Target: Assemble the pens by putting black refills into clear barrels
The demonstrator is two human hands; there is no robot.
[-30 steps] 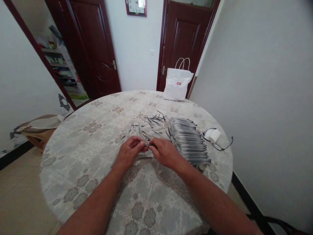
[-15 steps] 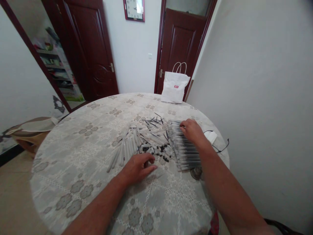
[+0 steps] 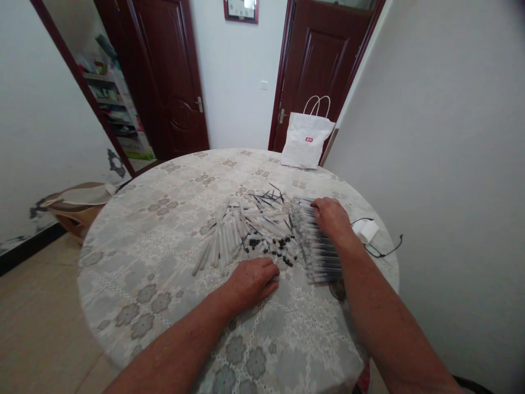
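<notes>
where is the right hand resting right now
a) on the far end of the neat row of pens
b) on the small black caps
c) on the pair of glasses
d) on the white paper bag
a: the right hand lies on the far end of the neat row of pens, apart from the white paper bag at the back of the table and the glasses to its right, while the left hand rests by the small black caps.

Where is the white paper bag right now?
In the head view, the white paper bag stands upright at the far edge of the round table, in front of the right-hand dark door, well beyond the row of assembled pens.
</notes>
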